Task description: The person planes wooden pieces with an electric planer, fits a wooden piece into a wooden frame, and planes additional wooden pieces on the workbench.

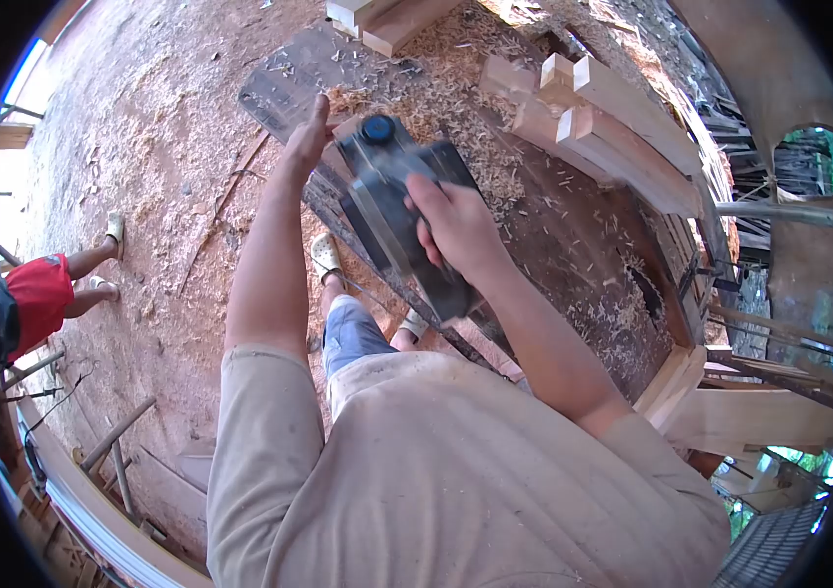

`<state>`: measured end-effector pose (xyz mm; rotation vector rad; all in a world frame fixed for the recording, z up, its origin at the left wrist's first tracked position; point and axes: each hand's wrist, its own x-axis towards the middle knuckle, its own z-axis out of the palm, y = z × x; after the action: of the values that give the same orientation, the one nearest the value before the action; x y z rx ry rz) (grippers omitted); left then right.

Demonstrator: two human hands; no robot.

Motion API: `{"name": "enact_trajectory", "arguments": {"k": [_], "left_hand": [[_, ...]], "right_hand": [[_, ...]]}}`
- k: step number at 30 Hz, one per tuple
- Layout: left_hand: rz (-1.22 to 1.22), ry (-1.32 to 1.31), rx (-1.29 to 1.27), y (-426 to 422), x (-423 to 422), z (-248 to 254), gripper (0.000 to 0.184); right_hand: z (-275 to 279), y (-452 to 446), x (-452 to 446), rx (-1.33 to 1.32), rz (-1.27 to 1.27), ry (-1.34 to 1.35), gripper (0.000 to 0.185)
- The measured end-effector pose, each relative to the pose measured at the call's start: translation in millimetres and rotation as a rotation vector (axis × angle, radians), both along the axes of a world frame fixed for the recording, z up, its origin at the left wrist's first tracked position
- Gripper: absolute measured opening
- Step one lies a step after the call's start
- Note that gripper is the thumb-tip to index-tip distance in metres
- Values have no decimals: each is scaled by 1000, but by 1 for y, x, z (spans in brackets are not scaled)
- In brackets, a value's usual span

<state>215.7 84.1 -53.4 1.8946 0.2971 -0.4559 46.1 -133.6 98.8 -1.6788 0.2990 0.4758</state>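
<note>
My right hand (458,223) is closed round the handle of a dark electric planer (392,220) with a blue front knob. The planer is tilted over the near edge of the shaving-covered workbench (573,255) and is slightly blurred. Beyond its front end, my left hand (311,142) has a finger or thumb stretched out, and its other fingers are mostly hidden. A bit of pale wood (346,125) shows between that hand and the planer; whether they touch I cannot tell.
Several squared timbers (632,147) lie on the bench's right side, and more timber (407,24) is at the far end. Shavings cover the dirt floor (167,127). A person in red shorts (39,299) stands at the left. Boards (93,534) lie at lower left.
</note>
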Motion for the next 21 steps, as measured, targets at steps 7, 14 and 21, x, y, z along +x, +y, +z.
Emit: {"name": "enact_trajectory", "arguments": {"k": [7, 14, 21], "left_hand": [[514, -763, 65, -18, -75, 48, 58], [-906, -788, -265, -143, -261, 42, 30], [-1108, -680, 83, -158, -277, 18, 64]], "right_hand": [[-9, 19, 45, 41, -39, -69, 61], [-10, 26, 48, 56, -31, -17, 57], [-13, 48, 85, 66, -49, -68, 55]]}}
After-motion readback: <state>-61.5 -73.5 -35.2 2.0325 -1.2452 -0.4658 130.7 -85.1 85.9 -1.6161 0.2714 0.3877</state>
